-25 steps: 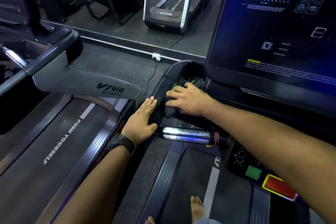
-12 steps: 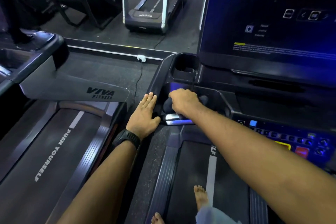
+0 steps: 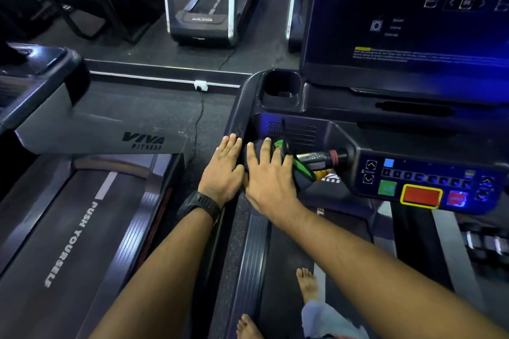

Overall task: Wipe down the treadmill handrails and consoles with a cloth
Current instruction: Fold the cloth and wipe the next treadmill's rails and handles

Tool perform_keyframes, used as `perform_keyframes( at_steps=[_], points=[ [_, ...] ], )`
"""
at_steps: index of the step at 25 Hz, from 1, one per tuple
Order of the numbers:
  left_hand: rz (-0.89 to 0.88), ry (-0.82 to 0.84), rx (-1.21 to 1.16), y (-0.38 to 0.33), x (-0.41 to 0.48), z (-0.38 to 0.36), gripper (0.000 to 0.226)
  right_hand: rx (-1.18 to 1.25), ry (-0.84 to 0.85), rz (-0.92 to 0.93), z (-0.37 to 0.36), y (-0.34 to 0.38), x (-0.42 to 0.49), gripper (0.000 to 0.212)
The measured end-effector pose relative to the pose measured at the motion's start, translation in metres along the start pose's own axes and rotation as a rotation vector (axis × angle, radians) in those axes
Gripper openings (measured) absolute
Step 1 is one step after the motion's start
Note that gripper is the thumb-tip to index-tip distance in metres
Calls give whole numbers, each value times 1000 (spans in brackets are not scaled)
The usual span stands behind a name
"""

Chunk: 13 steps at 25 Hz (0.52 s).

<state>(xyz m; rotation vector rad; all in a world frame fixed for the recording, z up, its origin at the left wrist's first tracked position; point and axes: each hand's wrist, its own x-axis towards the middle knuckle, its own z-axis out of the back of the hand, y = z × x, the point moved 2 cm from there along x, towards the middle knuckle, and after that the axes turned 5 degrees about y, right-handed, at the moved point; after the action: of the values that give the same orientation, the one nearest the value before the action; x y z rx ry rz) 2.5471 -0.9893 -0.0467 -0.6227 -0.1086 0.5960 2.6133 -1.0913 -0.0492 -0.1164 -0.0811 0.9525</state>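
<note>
Dark gym floor (image 3: 154, 113) lies under a treadmill (image 3: 286, 256) whose screen (image 3: 399, 36) glows blue above a button panel (image 3: 429, 181). The left hand (image 3: 223, 168) rests flat on the handrail (image 3: 242, 107), fingers pressed together. Just beside it, the right hand (image 3: 270, 179), fingers spread, presses a black-and-green cloth (image 3: 301, 173) by the chrome grip (image 3: 316, 158).

Ambient light is dim. Blue glow from the console screen (image 3: 407, 22) at 1 o'clock tints the control panel (image 3: 429, 181) at 3 o'clock. Its text is blurred. Glare streaks the neighbouring treadmill's side rail (image 3: 132, 228) at 8 o'clock. Wide-angle distortion bends lines at the edges.
</note>
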Motion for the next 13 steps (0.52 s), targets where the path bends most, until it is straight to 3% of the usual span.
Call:
perform_keyframes(
  at_steps=[2, 6, 10, 13],
  points=[
    [-10, -1, 2, -1, 0, 1, 65, -41, -10, 43, 2, -2, 13, 66],
    [-20, -1, 15, -3, -1, 1, 63, 40, 45, -49, 17, -15, 34, 51],
    [-25, 5, 24, 1, -2, 0, 66, -161, 60, 58, 12, -9, 13, 59],
    [-17, -19, -5, 3, 1, -1, 65, 83, 91, -49, 25, -24, 46, 52]
  ],
)
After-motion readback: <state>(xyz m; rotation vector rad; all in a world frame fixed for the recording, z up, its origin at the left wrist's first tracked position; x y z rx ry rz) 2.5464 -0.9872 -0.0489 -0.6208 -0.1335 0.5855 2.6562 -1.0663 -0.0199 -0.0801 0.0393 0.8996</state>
